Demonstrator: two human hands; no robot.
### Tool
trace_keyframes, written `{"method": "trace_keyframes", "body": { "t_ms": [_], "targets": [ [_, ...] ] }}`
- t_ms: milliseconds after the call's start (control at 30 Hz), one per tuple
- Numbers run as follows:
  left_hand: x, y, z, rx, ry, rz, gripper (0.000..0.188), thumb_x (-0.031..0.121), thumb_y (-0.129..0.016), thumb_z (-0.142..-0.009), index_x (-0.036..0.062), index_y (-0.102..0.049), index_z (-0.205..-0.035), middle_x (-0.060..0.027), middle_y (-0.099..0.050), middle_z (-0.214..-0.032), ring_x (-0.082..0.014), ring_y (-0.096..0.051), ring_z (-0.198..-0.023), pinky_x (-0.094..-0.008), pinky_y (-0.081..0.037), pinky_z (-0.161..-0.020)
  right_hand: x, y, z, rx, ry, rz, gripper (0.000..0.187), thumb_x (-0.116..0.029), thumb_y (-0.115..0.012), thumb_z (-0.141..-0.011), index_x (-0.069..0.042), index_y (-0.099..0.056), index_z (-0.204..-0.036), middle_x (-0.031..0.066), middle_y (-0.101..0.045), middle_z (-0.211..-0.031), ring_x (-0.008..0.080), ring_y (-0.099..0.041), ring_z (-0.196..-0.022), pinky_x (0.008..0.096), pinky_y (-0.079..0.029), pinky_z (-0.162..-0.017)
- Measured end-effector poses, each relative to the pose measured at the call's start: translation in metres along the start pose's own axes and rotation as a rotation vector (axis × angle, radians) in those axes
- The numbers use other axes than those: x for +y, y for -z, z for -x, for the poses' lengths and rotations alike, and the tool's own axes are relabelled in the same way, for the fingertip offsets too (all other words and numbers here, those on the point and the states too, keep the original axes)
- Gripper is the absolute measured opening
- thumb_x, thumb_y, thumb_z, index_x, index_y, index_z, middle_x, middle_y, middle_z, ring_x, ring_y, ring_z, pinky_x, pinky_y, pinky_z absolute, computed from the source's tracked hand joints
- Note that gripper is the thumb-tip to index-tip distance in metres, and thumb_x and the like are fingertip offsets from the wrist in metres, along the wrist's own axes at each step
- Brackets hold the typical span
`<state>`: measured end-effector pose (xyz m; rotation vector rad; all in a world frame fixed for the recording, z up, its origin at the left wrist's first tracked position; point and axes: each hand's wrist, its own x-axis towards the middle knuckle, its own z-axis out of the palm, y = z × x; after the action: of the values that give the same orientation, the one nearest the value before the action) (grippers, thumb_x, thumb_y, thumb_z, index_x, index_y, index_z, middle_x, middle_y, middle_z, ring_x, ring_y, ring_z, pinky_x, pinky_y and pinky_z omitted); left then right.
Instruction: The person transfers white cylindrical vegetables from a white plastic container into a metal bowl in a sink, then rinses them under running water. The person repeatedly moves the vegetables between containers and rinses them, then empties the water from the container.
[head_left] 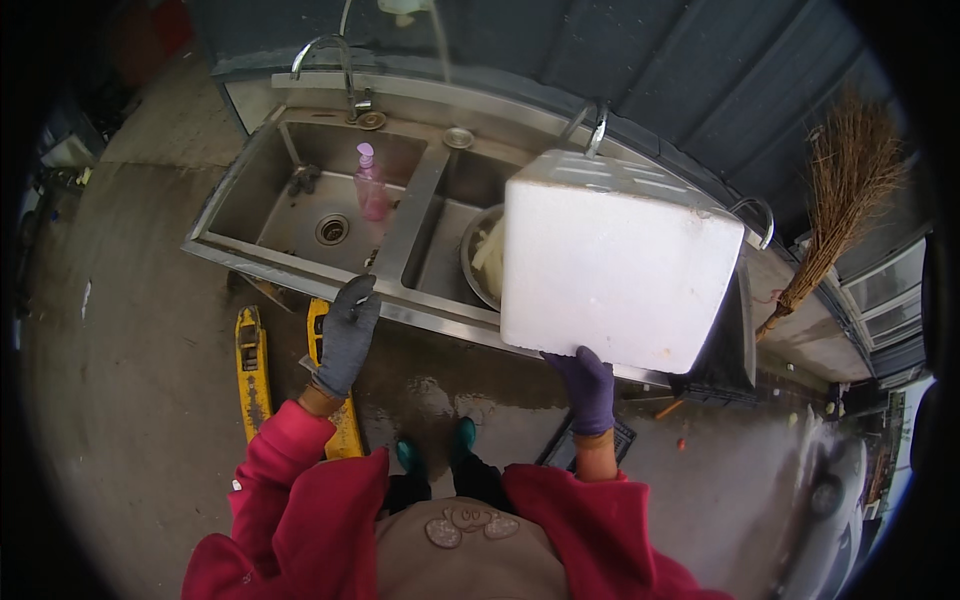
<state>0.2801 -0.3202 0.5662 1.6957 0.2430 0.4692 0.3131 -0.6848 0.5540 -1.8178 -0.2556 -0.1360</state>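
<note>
A white foam box (615, 275) is tilted over the right part of the steel sink (430, 305), its broad flat side facing me. My right hand (586, 388), in a purple glove, is closed on the box's lower edge; some of its fingers are hidden beneath it. My left hand (347, 335), in a grey glove, is at the sink's front rim with its fingers stretched out and nothing in it. Partly behind the box, a round metal bowl (470, 262) with pale pieces (490, 258) stands in the sink's second basin.
A pink pump bottle (370, 190) stands in the left basin near the drain (332, 229). Curved taps (345, 60) rise behind the sink. Yellow forks (253, 370) of a pallet truck lie to the left on the floor. A twig broom (835, 190) leans at the right.
</note>
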Motion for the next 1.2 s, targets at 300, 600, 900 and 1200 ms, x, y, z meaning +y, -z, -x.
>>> {"method": "trace_keyframes", "body": {
  "t_ms": [300,600,900,1200],
  "targets": [
    [-0.026,-0.029,-0.024,-0.211,0.247,0.062,0.035,0.022,-0.056,-0.098,0.0015,-0.057,-0.127,-0.0071,-0.059,-0.124,-0.0186,-0.057,-0.111,-0.0326,-0.047,-0.095,0.022,0.017,0.003,0.169,-0.375,-0.661,0.022,-0.016,-0.063,-0.086,0.0,-0.059,-0.1,0.0144,-0.062,-0.111,0.026,-0.061,-0.098,0.0383,-0.05,-0.084],
    [-0.058,-0.064,-0.061,-0.348,0.806,0.845,0.08,0.057,-0.054,-0.091,-0.0009,-0.034,-0.142,-0.0187,-0.047,-0.138,-0.0332,-0.05,-0.124,-0.0454,-0.043,-0.103,0.076,0.068,0.05,0.044,-0.137,-1.553,0.07,-0.045,-0.057,-0.085,-0.009,-0.041,-0.143,0.0129,-0.051,-0.139,0.0341,-0.051,-0.124,0.0495,-0.04,-0.105],
    [-0.121,-0.023,-0.058,-0.293,-0.303,-0.639,0.059,0.041,-0.059,-0.088,0.0072,-0.046,-0.135,-0.0103,-0.055,-0.133,-0.0261,-0.051,-0.124,-0.0399,-0.041,-0.105,0.158,0.056,0.043,0.161,-0.467,-1.003,0.064,-0.045,-0.056,-0.086,-0.008,-0.046,-0.138,0.0136,-0.054,-0.135,0.0317,-0.053,-0.122,0.047,-0.042,-0.102],
    [-0.062,0.003,-0.025,-0.053,-0.135,-0.081,0.034,0.009,-0.059,-0.093,-0.0008,-0.054,-0.125,-0.0114,-0.064,-0.118,-0.0204,-0.064,-0.105,-0.0334,-0.053,-0.088,0.168,0.053,-0.071,-0.192,0.241,0.821,0.061,-0.046,-0.054,-0.086,-0.007,-0.049,-0.133,0.0148,-0.055,-0.134,0.0277,-0.053,-0.123,0.0439,-0.043,-0.1]
  ]
}}
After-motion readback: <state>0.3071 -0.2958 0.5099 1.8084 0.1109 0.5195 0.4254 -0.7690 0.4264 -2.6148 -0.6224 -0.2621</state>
